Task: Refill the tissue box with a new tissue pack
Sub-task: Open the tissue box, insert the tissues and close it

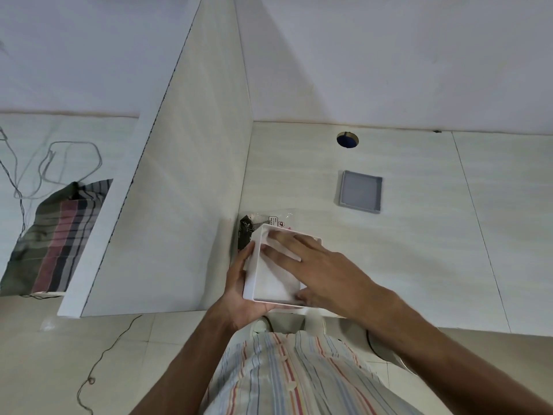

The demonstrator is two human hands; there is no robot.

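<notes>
At the near edge of the pale wood-grain tabletop [419, 250], a white square plastic tissue box [254, 274] is held open side up, partly overhanging the edge. Left hand [239, 298]: cupped under and around the box's left and near walls, thumb lying along the outer left wall, fingers closed on the box from below. Right hand [323, 274]: laid palm down over the opening, fingers spread and extended, pressing on a white folded tissue stack [278, 277] that sits inside the box; the thumb rests at the box's near right corner.

Just behind the box, touching or nearly touching its far wall, lies a crumpled clear plastic tissue-pack wrapper with a dark printed end and a small label [263, 221]; whether it still contains tissues cannot be told. Farther back and to the right, well apart from the box, a grey square shallow lid [360, 191] lies flat on the tabletop, and beyond it a round cable hole with a blue interior [347, 139] opens near the wall.

A white upright partition panel [179, 175] stands to the left of the box. Beyond the partition, a striped plaid fabric bundle [59, 235] and thin grey cords [71, 163] lie on the neighbouring surface. A striped button shirt [284, 378] fills the lower centre.
</notes>
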